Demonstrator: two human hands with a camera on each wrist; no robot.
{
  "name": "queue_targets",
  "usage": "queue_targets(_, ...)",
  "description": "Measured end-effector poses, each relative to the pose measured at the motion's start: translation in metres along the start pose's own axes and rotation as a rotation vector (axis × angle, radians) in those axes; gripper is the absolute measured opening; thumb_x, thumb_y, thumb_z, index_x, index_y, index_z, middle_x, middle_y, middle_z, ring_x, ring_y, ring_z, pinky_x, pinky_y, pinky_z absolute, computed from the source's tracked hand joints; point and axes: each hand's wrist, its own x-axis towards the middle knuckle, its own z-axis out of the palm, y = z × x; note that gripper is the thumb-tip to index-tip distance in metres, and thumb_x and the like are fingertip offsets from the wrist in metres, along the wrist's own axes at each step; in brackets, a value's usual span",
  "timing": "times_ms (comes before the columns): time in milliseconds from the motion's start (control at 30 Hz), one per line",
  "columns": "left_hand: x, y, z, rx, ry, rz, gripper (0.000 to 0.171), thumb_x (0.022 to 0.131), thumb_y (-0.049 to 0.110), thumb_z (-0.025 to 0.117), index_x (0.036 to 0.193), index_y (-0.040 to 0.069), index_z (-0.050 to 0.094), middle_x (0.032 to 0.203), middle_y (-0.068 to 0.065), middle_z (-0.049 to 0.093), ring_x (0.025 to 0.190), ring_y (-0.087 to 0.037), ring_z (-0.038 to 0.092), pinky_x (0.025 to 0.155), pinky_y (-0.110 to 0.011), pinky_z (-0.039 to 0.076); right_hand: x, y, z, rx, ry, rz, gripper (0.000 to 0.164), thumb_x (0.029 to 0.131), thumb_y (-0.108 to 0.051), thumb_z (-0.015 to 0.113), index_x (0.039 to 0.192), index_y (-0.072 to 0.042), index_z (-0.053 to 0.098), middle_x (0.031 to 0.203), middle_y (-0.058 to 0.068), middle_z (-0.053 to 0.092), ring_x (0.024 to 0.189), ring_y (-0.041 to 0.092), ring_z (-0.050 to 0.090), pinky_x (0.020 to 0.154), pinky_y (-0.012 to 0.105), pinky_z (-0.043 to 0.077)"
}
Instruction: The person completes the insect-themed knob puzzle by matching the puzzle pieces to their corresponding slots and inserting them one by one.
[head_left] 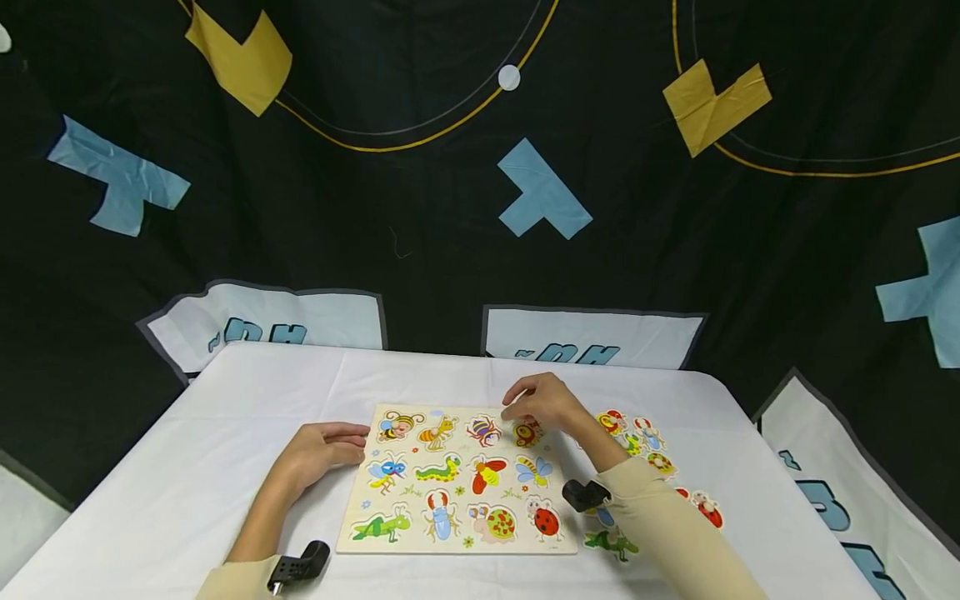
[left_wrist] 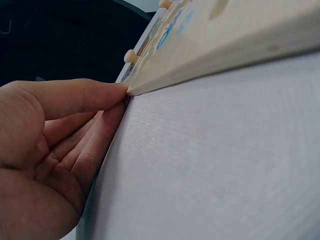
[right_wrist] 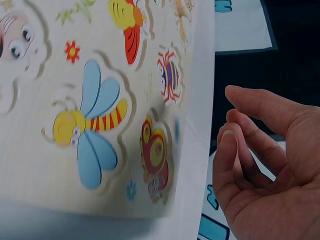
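A pale wooden puzzle board (head_left: 450, 454) with insect pictures in shaped recesses lies on the white table. My left hand (head_left: 326, 450) is at its left side, fingers fairly straight. In the left wrist view the tips of the left hand (left_wrist: 65, 145) touch the board's edge (left_wrist: 200, 75). Over the far right corner hovers my right hand (head_left: 543, 400), near the butterfly picture (head_left: 527, 432). In the right wrist view the right hand (right_wrist: 265, 160) has its fingers loosely bent, thumb apart from them, nothing between. The blue-winged bee picture (right_wrist: 90, 125) shows beside it.
Several loose insect pieces (head_left: 649, 433) lie right of the board, partly behind the right forearm. A green grasshopper piece (head_left: 612, 544) is by the near right corner, and a ladybird piece (head_left: 707, 508) farther right. Behind the table (head_left: 420, 375) hangs a black cloth (head_left: 420, 233).
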Motion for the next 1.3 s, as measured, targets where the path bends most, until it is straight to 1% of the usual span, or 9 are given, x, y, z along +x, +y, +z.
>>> queue_targets(200,0.0,0.0,0.001,0.011,0.008,0.013,0.049,0.077,0.014,0.083,0.124,0.006,0.072,0.107,-0.006,0.077,0.101,-0.014,0.066,0.092,-0.033,0.044,-0.003,0.009,-0.01,-0.005,0.028,0.006,0.019,0.078,-0.022,0.086,0.092,-0.013,0.078,0.083,0.004,0.068,0.081,0.026,0.063,0.07,0.033,0.05)
queue_targets(367,0.0,0.0,0.001,0.013,0.009,0.014,0.048,0.078,0.015,0.082,0.124,0.006,0.072,0.108,-0.007,0.077,0.102,-0.014,0.066,0.092,-0.034,0.044,-0.005,0.019,-0.019,0.005,0.053,0.011,0.018,0.078,-0.021,0.085,0.093,-0.012,0.077,0.078,0.004,0.069,0.075,0.023,0.063,0.073,0.039,0.054)
queue_targets(467,0.0,0.001,0.001,0.011,0.008,0.013,0.048,0.079,0.015,0.082,0.125,0.005,0.072,0.108,-0.007,0.077,0.103,-0.016,0.066,0.093,-0.034,0.045,-0.006,0.025,-0.025,0.023,0.072,0.02,0.018,0.079,-0.02,0.085,0.093,-0.012,0.077,0.081,0.005,0.069,0.074,0.019,0.062,0.077,0.041,0.056)
queue_targets(633,0.0,0.001,0.001,0.014,0.005,0.01,0.049,0.079,0.015,0.082,0.125,0.005,0.071,0.108,-0.007,0.077,0.102,-0.015,0.067,0.094,-0.037,0.045,-0.011,0.033,-0.034,0.055,0.093,0.041,0.019,0.081,-0.019,0.084,0.096,-0.01,0.076,0.086,0.006,0.07,0.079,0.023,0.065,0.081,0.042,0.057)
queue_targets(767,0.0,0.0,0.001,0.01,0.004,0.006,0.049,0.079,0.015,0.082,0.125,0.005,0.071,0.109,-0.007,0.077,0.1,-0.013,0.068,0.095,-0.036,0.045,-0.014,0.04,-0.04,0.033,0.106,0.056,0.019,0.081,-0.02,0.083,0.096,-0.01,0.076,0.085,0.006,0.069,0.081,0.024,0.066,0.079,0.04,0.057)
queue_targets(933,0.001,0.0,0.001,0.011,0.002,0.006,0.049,0.079,0.016,0.082,0.126,0.006,0.071,0.11,-0.007,0.077,0.106,-0.017,0.066,0.096,-0.039,0.044,-0.017,0.051,-0.046,0.006,0.117,0.079,0.019,0.081,-0.021,0.083,0.095,-0.01,0.076,0.082,0.005,0.068,0.078,0.023,0.066,0.073,0.036,0.056)
queue_targets(1067,0.001,0.0,0.001,0.021,0.005,0.007,0.05,0.079,0.016,0.083,0.127,0.006,0.071,0.11,-0.007,0.077,0.109,-0.02,0.065,0.098,-0.042,0.044,-0.018,0.06,-0.049,-0.005,0.117,0.095,0.02,0.081,-0.022,0.083,0.095,-0.01,0.076,0.079,0.005,0.068,0.074,0.022,0.063,0.068,0.034,0.052)
queue_targets(1200,0.001,0.001,0.001,0.016,0.0,0.005,0.05,0.08,0.015,0.082,0.127,0.005,0.07,0.109,-0.008,0.077,0.106,-0.018,0.067,0.099,-0.045,0.043,-0.02,0.067,-0.052,0.008,0.108,0.107,0.02,0.081,-0.021,0.083,0.095,-0.01,0.075,0.078,0.005,0.068,0.072,0.021,0.061,0.066,0.032,0.049)
queue_targets(1300,0.002,0.001,0.001,0.011,-0.008,0.005,0.05,0.08,0.015,0.081,0.127,0.004,0.07,0.108,-0.008,0.078,0.1,-0.015,0.069,0.098,-0.042,0.044,-0.022,0.072,-0.054,0.005,0.11,0.115,0.02,0.081,-0.021,0.083,0.096,-0.009,0.075,0.078,0.005,0.067,0.071,0.02,0.06,0.066,0.031,0.049)
